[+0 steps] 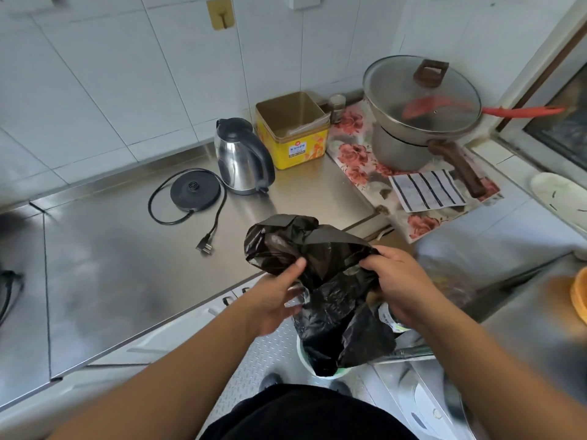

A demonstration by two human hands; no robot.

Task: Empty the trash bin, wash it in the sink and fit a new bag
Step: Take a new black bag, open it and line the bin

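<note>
A crumpled black trash bag point(320, 281) hangs in front of me, its top gathered between both hands. My left hand point(276, 300) pinches the bag's upper left part with the thumb on top. My right hand point(397, 281) grips the upper right part. The bag's lower end drops into a small pale bin point(313, 369) on the floor, which shows only a strip of rim below the bag. Some packaging point(389, 315) peeks out under my right hand; I cannot tell whether it is inside the bag.
A steel counter point(111, 249) holds a kettle point(241, 157), its black base and cord point(193, 192), and a yellow tin point(292, 131). A lidded pot point(419, 112) with a red spatula stands on a floral mat at the right. Cabinet fronts and metal flooring lie below.
</note>
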